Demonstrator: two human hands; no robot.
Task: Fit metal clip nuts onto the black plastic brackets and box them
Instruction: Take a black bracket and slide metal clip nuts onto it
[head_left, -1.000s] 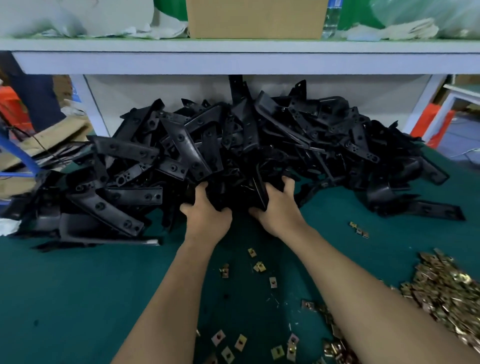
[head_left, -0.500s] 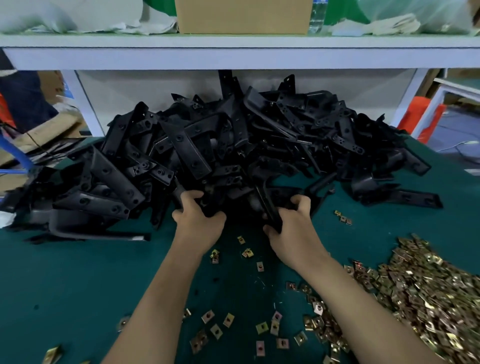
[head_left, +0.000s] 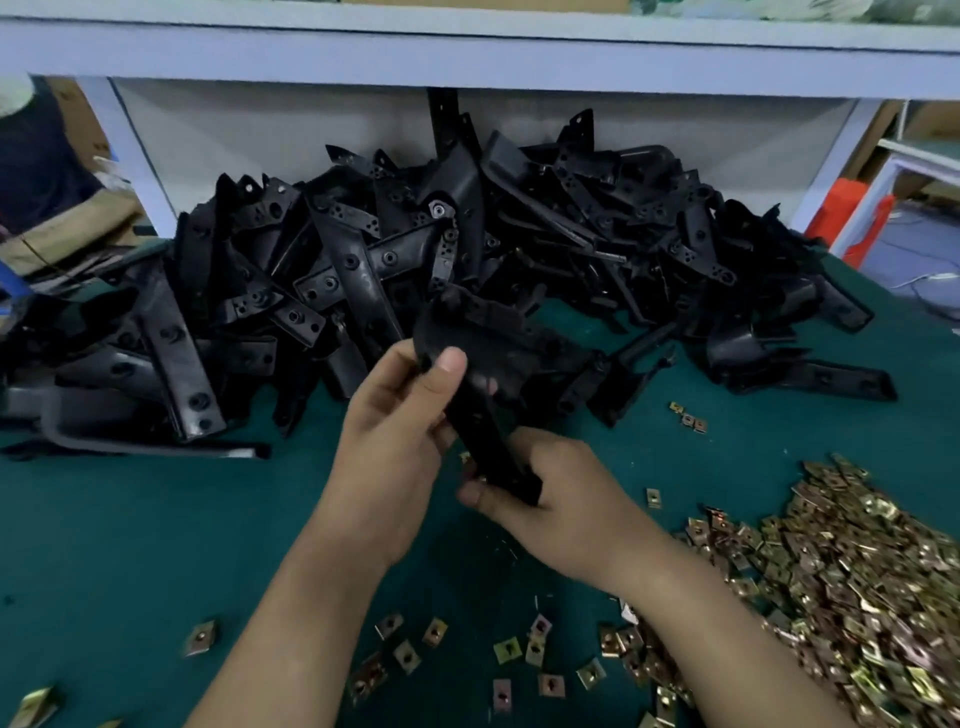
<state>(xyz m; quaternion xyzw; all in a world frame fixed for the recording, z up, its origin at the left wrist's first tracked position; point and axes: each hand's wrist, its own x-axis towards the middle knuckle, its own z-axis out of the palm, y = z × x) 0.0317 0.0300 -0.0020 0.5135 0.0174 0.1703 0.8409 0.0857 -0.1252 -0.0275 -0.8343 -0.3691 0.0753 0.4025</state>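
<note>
Teal mat (head_left: 130, 545); bracket (head_left: 488, 447) diagonal, narrow end near-right

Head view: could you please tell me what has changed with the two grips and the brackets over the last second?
Both grips pulled back from the bracket pile toward the person, lifting one black bracket clear. The left grip now holds its upper end, thumb on top; the right grip holds its lower end. The pile, the clip nut heap and the green table stayed largely as they were.
</note>
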